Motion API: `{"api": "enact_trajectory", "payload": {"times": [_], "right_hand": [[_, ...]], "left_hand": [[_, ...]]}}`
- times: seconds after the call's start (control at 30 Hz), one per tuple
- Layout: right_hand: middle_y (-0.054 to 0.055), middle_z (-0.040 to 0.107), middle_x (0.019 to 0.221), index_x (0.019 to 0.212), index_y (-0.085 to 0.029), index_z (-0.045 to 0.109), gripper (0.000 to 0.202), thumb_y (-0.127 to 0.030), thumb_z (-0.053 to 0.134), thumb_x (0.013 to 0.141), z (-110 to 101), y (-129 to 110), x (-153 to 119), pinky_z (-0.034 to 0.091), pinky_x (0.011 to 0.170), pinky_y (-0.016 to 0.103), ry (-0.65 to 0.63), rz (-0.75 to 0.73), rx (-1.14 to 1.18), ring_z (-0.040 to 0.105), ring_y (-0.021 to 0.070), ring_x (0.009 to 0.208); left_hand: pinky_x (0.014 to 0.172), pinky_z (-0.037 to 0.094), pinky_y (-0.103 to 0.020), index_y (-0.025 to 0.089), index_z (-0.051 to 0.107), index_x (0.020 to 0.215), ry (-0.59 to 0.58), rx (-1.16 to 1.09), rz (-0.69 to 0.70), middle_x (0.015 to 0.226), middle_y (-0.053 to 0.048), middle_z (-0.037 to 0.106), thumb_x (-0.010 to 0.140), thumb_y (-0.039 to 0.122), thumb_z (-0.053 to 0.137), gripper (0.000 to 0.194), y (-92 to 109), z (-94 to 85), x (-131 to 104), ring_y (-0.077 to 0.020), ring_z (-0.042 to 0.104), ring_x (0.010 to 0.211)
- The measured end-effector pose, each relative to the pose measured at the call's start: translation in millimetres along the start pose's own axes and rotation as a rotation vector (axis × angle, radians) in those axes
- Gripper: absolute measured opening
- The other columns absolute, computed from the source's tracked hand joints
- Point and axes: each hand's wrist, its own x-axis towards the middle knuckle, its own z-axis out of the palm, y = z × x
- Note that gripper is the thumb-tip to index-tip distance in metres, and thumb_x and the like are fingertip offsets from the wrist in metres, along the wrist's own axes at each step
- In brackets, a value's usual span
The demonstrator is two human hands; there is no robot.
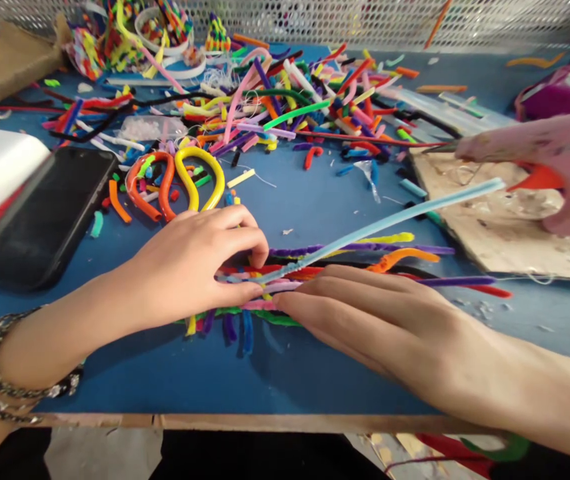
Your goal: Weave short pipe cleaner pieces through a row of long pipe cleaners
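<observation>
Several coloured pipe cleaners woven into a strip (277, 287) lie on the blue table. A light blue pipe cleaner (389, 221) slants up to the right from the strip, its near end at my left fingers. With thumb and fingers curled together, my left hand (189, 260) grips that end at the weave; the fingertips are partly hidden. My right hand (389, 320) lies over the right part of the strip, fingers stretched out and together, pressing it down. Past it stick out loose ends: orange (405, 257), purple (457, 281) and red.
Yellow-and-red-handled scissors (199, 177) lie behind my left hand. A black phone (39, 217) is at left. Many cut pipe cleaners (285, 100) heap at the back. A pink glue gun (539, 157) stands over cardboard (485, 237) at right. The table's front edge (285, 421) is near.
</observation>
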Motion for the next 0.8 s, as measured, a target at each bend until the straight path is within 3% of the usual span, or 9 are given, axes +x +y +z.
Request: {"api": "enact_trajectory", "payload": {"times": [0.37, 0.57, 0.8], "right_hand": [[0.008, 0.064, 0.075, 0.077, -0.013, 0.066, 0.047, -0.007, 0.023, 0.097, -4.4, 1.2, -0.1, 0.049, 0.058, 0.024, -0.093, -0.048, -0.028, 0.058, 0.0136, 0.066], [0.007, 0.062, 0.069, 0.066, -0.015, 0.063, 0.051, -0.006, 0.023, 0.096, -0.1, -0.2, 3.2, 0.045, 0.051, 0.025, -0.025, -0.031, -0.137, 0.054, 0.0137, 0.058], [0.008, 0.063, 0.072, 0.07, -0.013, 0.062, 0.044, -0.006, 0.027, 0.096, 4.5, 3.2, -0.7, 0.046, 0.051, 0.025, -0.028, 0.014, -0.112, 0.054, 0.0133, 0.059]], "left_hand": [[0.064, 0.035, -0.027, 0.022, 0.059, 0.081, -0.012, 0.012, -0.019, 0.09, 0.005, 0.056, 0.077, 0.037, 0.07, 0.019, 2.5, -1.2, -0.2, -0.0114, 0.055, 0.073], [0.065, 0.034, -0.028, 0.022, 0.059, 0.081, -0.021, 0.011, -0.02, 0.091, 0.005, 0.056, 0.076, 0.038, 0.072, 0.021, 1.9, -1.7, 0.4, -0.0119, 0.055, 0.074], [0.065, 0.035, -0.027, 0.022, 0.059, 0.082, -0.018, -0.003, -0.019, 0.09, 0.005, 0.056, 0.075, 0.036, 0.072, 0.02, 1.8, -0.5, 0.8, -0.0108, 0.055, 0.073]]}}
